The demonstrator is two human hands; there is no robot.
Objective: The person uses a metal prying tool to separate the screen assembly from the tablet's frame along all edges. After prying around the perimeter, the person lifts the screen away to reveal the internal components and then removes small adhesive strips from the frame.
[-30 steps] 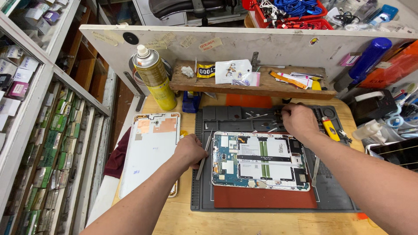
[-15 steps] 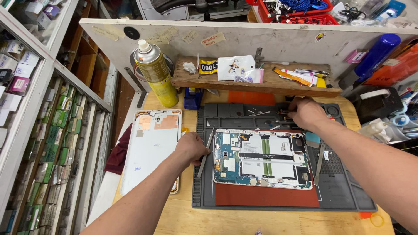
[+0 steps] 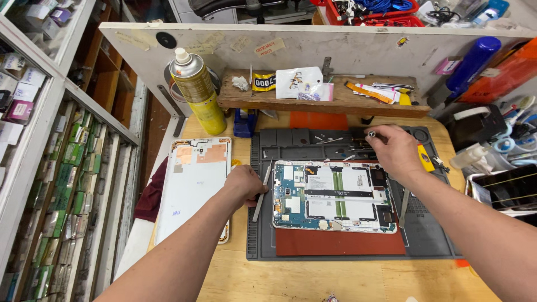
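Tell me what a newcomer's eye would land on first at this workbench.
First, the opened tablet lying face down in the middle of the grey work mat, its blue circuit board and white battery bare. The left hand rests at its left edge by a slim metal tool, while the right hand holds a small screwdriver over the mat's top trays. To the left lie the white back cover and a tall yellow spray can.

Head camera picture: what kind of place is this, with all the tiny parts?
Most likely an electronics repair bench. An opened tablet lies on a grey work mat, its white back cover set aside, and the left hand holds a thin metal tool. Shelves of small parts line the side.
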